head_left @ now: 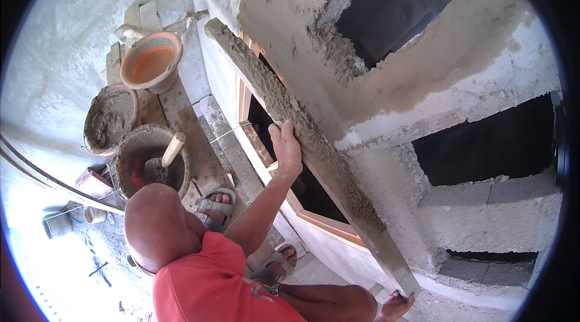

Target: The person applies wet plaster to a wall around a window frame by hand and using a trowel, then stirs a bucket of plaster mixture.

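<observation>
Neither my left hand nor my right hand shows in the head view. A co-worker in a red shirt (211, 280) crouches below me, seen from above. Their upper hand (284, 147) grips a long plank (386, 249) laden with wet grey mortar (278, 92), and their lower hand (396, 304) grips the plank's bottom end. The plank lies diagonally along the wall, beside a window opening with a pale wooden frame (257, 144) that it partly hides.
On the left, a bucket of orange-brown liquid (151, 59) and two mortar buckets (112, 119) (133, 165) stand on boards, one holding a wooden-handled tool (173, 150). Small pails (57, 222) sit lower left. Rough openings (483, 141) pierce the plastered wall (399, 104) at right.
</observation>
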